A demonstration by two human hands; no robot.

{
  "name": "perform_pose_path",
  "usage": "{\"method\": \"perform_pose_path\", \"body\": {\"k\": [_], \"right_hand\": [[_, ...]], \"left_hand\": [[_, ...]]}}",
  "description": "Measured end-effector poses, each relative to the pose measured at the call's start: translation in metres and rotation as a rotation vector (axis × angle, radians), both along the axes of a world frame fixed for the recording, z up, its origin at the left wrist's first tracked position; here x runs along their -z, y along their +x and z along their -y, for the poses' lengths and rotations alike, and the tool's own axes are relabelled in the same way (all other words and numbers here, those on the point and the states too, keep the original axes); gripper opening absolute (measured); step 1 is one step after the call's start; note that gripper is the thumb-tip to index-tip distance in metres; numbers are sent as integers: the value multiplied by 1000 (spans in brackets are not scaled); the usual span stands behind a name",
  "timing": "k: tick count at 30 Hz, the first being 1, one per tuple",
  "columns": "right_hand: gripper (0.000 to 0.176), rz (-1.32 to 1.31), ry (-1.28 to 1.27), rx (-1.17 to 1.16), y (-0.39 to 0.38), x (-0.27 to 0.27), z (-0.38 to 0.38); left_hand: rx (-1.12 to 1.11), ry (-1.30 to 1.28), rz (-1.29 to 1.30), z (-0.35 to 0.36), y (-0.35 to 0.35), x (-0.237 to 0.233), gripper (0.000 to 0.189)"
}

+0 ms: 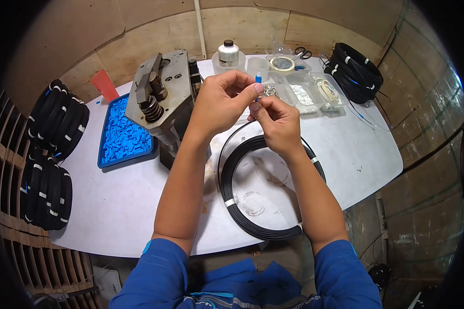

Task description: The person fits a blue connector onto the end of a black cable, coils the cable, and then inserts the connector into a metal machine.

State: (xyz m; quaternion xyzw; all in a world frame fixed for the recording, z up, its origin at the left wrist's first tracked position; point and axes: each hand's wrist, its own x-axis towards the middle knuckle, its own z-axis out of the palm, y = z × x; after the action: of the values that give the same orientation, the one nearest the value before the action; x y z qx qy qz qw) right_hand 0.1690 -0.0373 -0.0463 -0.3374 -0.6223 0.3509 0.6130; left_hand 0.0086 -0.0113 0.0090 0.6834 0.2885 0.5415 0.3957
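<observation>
Both hands meet above the far side of a black cable coil [237,219] that lies on the white table. Between the fingertips of my left hand [224,100] is a small blue connector [258,79] with a pale tip, held upright. Just below it, my right hand [279,123] pinches the lower end, where the connector joins the cable; the fingers hide most of this joint. White tape bands wrap the coil, and a loose strand curves up its left side towards the hands.
A metal press [162,98] stands left of the hands, beside a blue tray [104,164] of small blue parts. Clear bins [307,82], a bottle [228,53], a tape roll [282,64] and scissors [303,52] sit behind. More coils [355,74] flank the table.
</observation>
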Motion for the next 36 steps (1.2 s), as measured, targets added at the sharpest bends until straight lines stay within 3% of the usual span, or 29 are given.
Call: {"method": "perform_pose_path", "body": {"k": [36], "right_hand": [[12, 25, 34, 51, 0, 2, -4]], "left_hand": [[-22, 18, -86, 2, 2, 0, 27]]}}
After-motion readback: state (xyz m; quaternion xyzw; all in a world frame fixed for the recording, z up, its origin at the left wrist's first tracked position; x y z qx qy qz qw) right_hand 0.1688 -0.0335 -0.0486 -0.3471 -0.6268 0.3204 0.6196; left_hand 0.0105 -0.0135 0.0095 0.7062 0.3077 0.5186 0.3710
